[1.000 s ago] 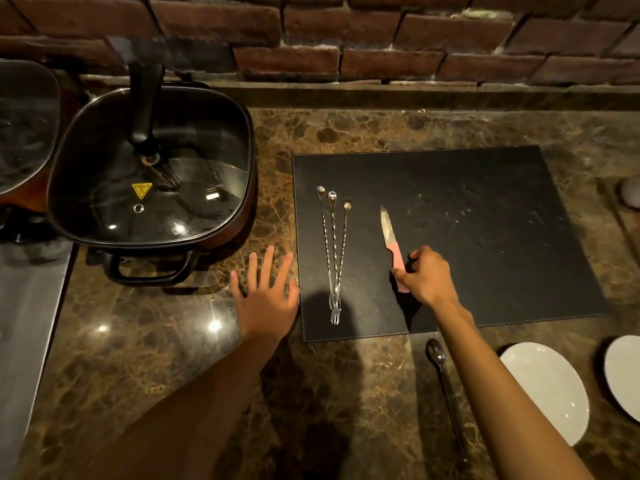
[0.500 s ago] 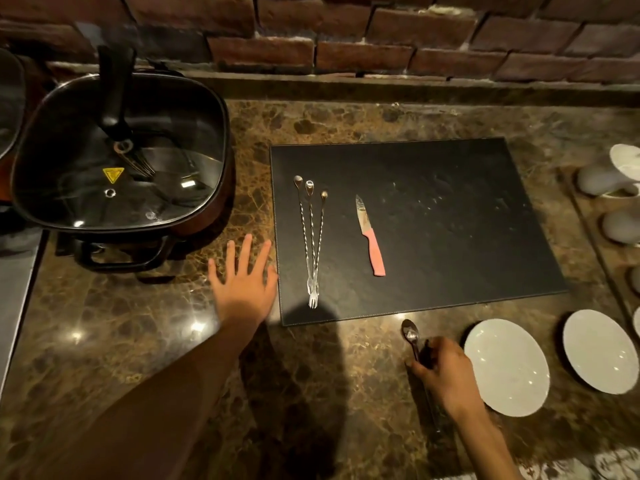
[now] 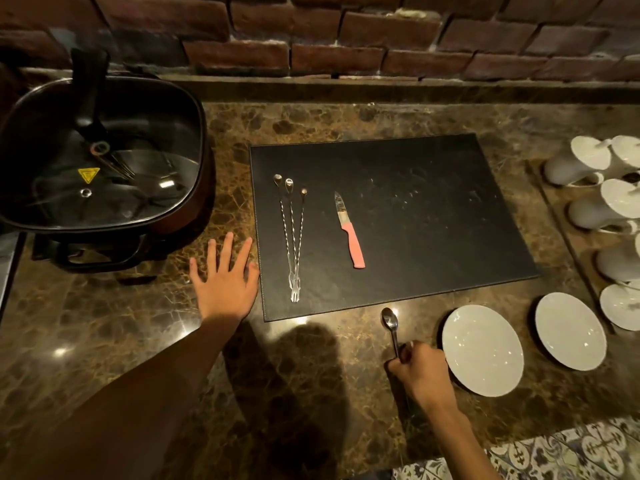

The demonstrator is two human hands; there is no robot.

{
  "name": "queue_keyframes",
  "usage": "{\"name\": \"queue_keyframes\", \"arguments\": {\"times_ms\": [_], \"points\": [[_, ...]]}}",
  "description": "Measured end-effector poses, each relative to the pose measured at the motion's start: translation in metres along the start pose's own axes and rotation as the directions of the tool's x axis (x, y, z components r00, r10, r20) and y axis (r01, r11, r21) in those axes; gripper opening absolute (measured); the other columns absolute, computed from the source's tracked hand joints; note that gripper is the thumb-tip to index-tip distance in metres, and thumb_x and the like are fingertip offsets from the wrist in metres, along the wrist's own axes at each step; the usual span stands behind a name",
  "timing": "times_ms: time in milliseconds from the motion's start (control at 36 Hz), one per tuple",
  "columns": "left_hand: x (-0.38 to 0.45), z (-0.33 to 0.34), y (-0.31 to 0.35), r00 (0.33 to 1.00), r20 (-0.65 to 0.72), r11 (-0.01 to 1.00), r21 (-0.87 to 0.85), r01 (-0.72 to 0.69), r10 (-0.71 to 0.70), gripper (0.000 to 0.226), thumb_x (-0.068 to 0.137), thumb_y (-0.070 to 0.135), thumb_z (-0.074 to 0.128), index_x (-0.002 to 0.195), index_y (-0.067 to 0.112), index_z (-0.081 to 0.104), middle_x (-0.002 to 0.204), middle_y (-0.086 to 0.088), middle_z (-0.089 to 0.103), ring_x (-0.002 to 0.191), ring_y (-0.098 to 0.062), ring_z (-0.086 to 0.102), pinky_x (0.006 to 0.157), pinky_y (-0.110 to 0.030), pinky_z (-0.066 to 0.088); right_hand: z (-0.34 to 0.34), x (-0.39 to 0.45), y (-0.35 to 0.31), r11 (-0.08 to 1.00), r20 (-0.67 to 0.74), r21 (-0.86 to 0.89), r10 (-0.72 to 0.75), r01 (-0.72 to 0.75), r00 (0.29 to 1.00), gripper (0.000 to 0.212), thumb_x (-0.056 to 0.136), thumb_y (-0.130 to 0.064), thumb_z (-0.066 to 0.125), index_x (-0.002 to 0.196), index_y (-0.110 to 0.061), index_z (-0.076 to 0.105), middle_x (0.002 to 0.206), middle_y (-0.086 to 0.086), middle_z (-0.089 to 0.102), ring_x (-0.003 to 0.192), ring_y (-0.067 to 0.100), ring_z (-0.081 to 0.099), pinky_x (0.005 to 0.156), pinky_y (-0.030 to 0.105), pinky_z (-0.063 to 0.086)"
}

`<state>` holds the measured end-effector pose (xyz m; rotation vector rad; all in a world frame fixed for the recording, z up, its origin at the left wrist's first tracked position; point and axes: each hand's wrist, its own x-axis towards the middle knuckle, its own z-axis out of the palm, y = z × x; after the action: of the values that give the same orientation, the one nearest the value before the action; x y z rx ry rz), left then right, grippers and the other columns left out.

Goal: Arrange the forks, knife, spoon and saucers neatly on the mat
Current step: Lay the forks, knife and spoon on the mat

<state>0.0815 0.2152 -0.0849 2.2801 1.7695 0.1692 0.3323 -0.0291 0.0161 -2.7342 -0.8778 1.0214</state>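
Observation:
A black mat (image 3: pixel 415 216) lies on the marble counter. On its left part lie three long twisted forks (image 3: pixel 292 237) side by side, tines toward me. To their right lies a knife (image 3: pixel 349 230) with a pink handle, blade pointing away. A metal spoon (image 3: pixel 390 327) rests on the counter just below the mat's front edge; my right hand (image 3: pixel 420 372) is closed around its handle. Two white saucers (image 3: pixel 482 349) (image 3: pixel 570 330) sit on the counter right of the spoon. My left hand (image 3: pixel 225 282) lies flat, fingers spread, beside the mat's left edge.
A lidded electric pan (image 3: pixel 100 161) stands at the left. A wooden tray (image 3: pixel 554 216) with white cups (image 3: pixel 578 166) lying on it fills the right edge. A brick wall (image 3: pixel 329 39) runs along the back. Patterned tiles (image 3: pixel 554 452) show below the counter's front edge.
My right hand let go of the knife on the mat, moved down to the counter and closed on the spoon's handle. The view shifted right, showing the second saucer and the cups.

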Motion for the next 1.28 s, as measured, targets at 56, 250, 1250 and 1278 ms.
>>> {"name": "queue_keyframes", "arguments": {"times_ms": [56, 250, 1250, 1278], "points": [[0.0, 0.001, -0.001, 1.0, -0.002, 1.0, 0.011, -0.001, 0.001, 0.055, 0.103, 0.054, 0.019, 0.158, 0.05, 0.016, 0.171, 0.01, 0.016, 0.159, -0.023, 0.012, 0.122, -0.062, 0.005, -0.001, 0.0, -0.001, 1.0, -0.004, -0.002, 0.004, -0.004, 1.0, 0.012, 0.081, -0.024, 0.073, 0.075, -0.015, 0.068, 0.064, -0.005, 0.065, 0.058, 0.008, 0.06, 0.058, 0.022, 0.045], [0.001, 0.003, -0.002, 1.0, 0.0, 1.0, 0.014, -0.005, 0.005, 0.054, 0.104, 0.053, 0.019, 0.158, 0.05, 0.015, 0.171, 0.01, 0.016, 0.159, -0.023, 0.012, 0.122, -0.062, 0.005, 0.001, 0.001, 0.002, 1.0, -0.043, 0.01, 0.006, -0.006, 0.999, 0.017, 0.079, -0.022, 0.074, 0.068, -0.013, 0.067, 0.063, -0.001, 0.066, 0.056, 0.011, 0.061, 0.052, 0.021, 0.045], [0.0, 0.011, -0.005, 0.996, -0.085, 0.995, 0.102, 0.016, -0.008, 0.053, 0.103, 0.051, 0.027, 0.156, 0.051, 0.024, 0.167, 0.01, 0.028, 0.156, -0.019, 0.021, 0.12, -0.06, 0.015, -0.111, 0.177, -0.088, 0.993, -0.064, 0.058, -0.098, 0.102, 0.993, 0.016, 0.076, -0.022, 0.077, 0.068, -0.009, 0.07, 0.068, 0.01, 0.067, 0.062, 0.02, 0.065, 0.058, 0.033, 0.055], [-0.001, 0.009, -0.003, 0.996, -0.086, 0.995, 0.102, 0.015, -0.006, 0.053, 0.102, 0.05, 0.029, 0.155, 0.049, 0.027, 0.167, 0.009, 0.029, 0.156, -0.02, 0.022, 0.12, -0.06, 0.015, -0.113, 0.181, -0.092, 0.993, -0.063, 0.057, -0.102, 0.105, 0.993, 0.016, 0.076, -0.022, 0.076, 0.068, -0.009, 0.071, 0.068, 0.01, 0.066, 0.062, 0.02, 0.064, 0.057, 0.032, 0.053]]}}
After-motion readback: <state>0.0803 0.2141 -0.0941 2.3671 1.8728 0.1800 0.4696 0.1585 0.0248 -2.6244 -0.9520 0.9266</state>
